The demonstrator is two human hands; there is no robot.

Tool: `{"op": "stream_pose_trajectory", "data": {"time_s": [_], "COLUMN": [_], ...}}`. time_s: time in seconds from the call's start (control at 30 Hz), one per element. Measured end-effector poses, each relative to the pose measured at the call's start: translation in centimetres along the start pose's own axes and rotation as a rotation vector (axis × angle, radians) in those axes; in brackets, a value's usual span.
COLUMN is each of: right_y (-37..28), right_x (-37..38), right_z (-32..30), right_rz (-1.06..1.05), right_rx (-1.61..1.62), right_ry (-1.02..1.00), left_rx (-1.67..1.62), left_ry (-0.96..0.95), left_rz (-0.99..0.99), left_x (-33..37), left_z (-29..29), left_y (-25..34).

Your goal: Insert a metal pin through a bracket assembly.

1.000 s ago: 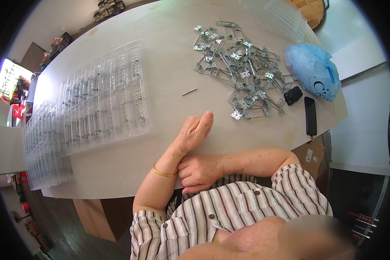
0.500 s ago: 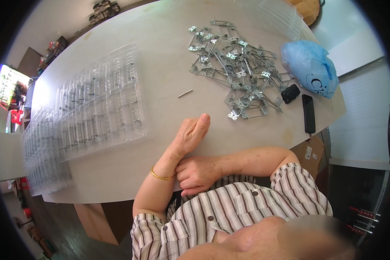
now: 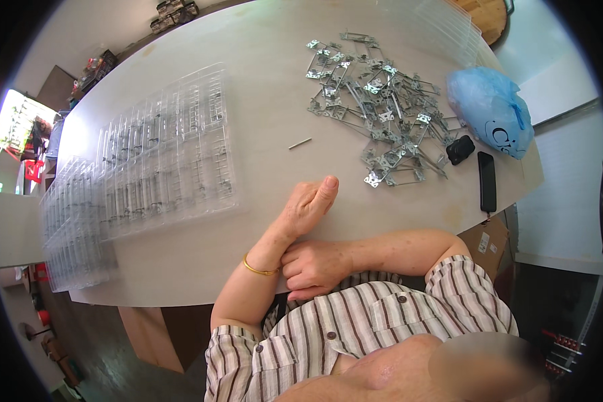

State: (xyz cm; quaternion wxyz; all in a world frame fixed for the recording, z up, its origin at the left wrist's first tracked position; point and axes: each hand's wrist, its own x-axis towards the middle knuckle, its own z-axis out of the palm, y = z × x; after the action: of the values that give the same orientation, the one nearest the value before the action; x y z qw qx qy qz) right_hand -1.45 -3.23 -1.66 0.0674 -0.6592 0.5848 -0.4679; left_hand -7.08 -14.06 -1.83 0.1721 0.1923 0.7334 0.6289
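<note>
My left hand (image 3: 307, 206) rests on the table with its thumb on top. Its other fingers are hidden behind it, and no object shows in it. A gold bangle (image 3: 258, 266) circles my left wrist. My right hand (image 3: 317, 266) lies closed against the inside of my left forearm, fingers curled with nothing visible in them. Beyond my left hand lies a thin metal rod (image 3: 300, 143), touched by neither hand. Farther right, a tangled heap of silvery metal brackets with rods (image 3: 388, 110) is spread over the table.
Clear plastic trays (image 3: 167, 151) with metal parts in their slots stand at the left; more trays (image 3: 77, 228) overlap the table's left edge. On the right are a blue plastic bag (image 3: 489, 107), a small black case (image 3: 459, 150) and a phone (image 3: 487, 181). Clear trays (image 3: 442, 27) lie at the back.
The whole view has shifted slightly, so the table and its things sit farther right in the picture. My hands keep the same pose against each other.
</note>
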Motion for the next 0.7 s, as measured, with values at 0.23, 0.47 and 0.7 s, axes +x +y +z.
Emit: {"op": "stream_pose_trajectory", "data": {"time_s": [0.23,0.47,0.7], "right_y": [-0.1,-1.9,-0.5], "right_x": [0.0,0.6,1.4], "right_z": [0.0,-1.9,-15.3], "right_rz": [0.004,0.106,0.454], "right_rx": [-0.008,-0.078,-0.918], "right_ry": [-0.012,-0.072,0.286], "left_rx": [-0.009,-0.039,-0.041], "left_ry": [0.012,0.024,0.092], "left_rz": [0.005,-0.028,0.032], "left_x": [-0.2,0.2,0.4], "left_z": [0.0,0.1,0.2], "left_y": [0.3,-0.4,0.4]}}
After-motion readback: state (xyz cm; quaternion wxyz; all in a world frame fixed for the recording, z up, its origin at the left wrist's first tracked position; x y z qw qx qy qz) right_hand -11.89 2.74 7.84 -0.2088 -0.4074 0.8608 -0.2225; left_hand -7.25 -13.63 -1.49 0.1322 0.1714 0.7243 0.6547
